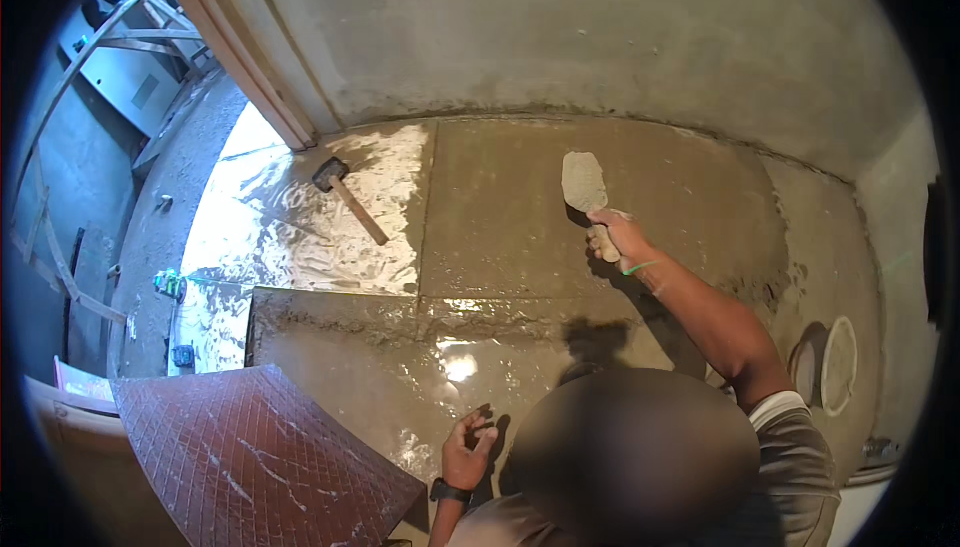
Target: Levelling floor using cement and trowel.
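Observation:
My right hand (625,235) is wrapped around the handle of a trowel (584,183), out over the wet floor. Pale mortar coats its broad blade, which points away from me. Lower down, my left hand (466,455) hovers by the wet mortar bed (350,347), fingers loosely apart with nothing visible in them. A rubber mallet (352,205) with a wooden handle lies on the shiny wet tile at the left, beyond reach of both hands. To the left of my left hand a large brown tile (250,447) stands tilted, its ribbed, scratched face showing.
Tiles smeared with grey slurry (520,207) run up to the plastered wall (560,27). A round white bucket (840,367) is at the right. By the doorway at left are a green tool (168,284), a small blue object (182,355) and wooden framing (70,272).

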Available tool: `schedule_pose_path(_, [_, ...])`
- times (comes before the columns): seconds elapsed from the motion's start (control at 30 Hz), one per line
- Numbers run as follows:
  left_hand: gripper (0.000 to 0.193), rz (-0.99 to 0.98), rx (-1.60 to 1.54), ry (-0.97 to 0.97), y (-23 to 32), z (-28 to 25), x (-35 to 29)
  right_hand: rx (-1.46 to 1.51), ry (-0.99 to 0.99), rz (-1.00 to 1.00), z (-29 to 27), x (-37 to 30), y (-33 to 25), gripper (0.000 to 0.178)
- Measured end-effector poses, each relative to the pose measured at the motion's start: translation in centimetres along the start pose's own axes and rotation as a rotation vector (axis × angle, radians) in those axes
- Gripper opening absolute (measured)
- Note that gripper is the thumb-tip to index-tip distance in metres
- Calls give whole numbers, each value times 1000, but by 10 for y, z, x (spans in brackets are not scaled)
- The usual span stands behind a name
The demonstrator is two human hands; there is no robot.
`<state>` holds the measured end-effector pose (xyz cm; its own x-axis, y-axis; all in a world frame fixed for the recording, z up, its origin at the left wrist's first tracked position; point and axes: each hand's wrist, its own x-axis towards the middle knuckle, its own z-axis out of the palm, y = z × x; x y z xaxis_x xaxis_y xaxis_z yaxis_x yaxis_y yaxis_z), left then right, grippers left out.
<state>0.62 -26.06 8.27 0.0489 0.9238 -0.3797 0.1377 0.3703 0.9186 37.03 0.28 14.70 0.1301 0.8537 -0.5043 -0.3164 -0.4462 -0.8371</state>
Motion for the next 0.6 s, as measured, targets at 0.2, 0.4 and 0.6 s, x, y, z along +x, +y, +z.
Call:
schedule_pose_path(0.2, [45, -108, 40, 280, 21, -13, 9, 55, 40, -17, 33, 74, 11, 23])
schedule_pose_path(0.4, [42, -146, -31, 263, 3, 32, 32, 87, -41, -108, 46, 97, 5, 26])
schedule_pose_path(0.6, [43, 23, 214, -232, 64, 71, 119, 103, -73, -84, 7, 56, 24, 35])
